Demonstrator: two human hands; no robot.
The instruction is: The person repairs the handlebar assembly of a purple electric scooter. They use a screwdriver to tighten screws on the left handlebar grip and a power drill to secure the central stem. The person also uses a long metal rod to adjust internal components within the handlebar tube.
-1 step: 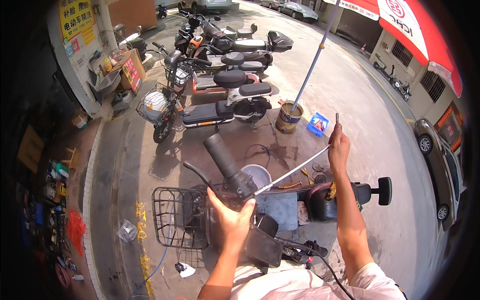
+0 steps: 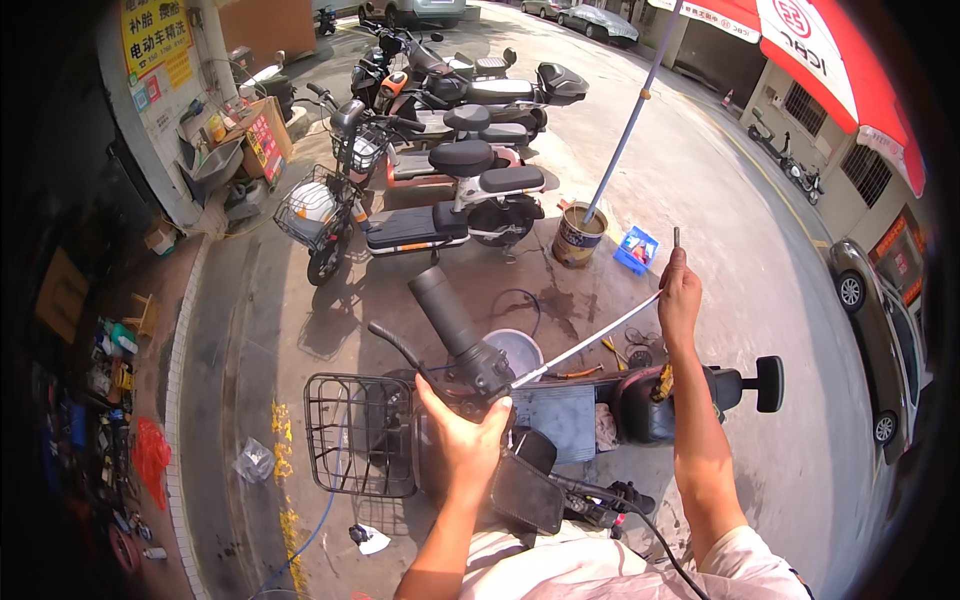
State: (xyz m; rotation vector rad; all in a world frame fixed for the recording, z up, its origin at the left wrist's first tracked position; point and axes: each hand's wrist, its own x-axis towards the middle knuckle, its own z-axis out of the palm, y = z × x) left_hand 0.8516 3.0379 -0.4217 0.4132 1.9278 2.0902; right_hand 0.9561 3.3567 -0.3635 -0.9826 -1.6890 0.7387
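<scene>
My left hand [image 2: 462, 440] is closed round the electric scooter's handlebar, its thumb beside the control housing [image 2: 482, 370] at the base of the thick black handlebar grip [image 2: 445, 310]. A black brake lever [image 2: 395, 345] curves out beside that hand. My right hand [image 2: 679, 300] is raised at the right, closed on a long silver rod tool [image 2: 590, 340]. One dark end of the tool sticks up above my thumb, at an angle to the shaft. The shaft's far end meets the control housing. Whether it sits in a screw there, I cannot tell.
The scooter's wire basket [image 2: 360, 435], footboard [image 2: 555, 420] and seat [image 2: 650, 405] lie below my arms. Beyond stand a white basin [image 2: 518, 350], a blue tray [image 2: 636, 250], an umbrella pole in a bucket [image 2: 578, 240] and several parked scooters [image 2: 415, 230]. A car [image 2: 880, 340] stands at right.
</scene>
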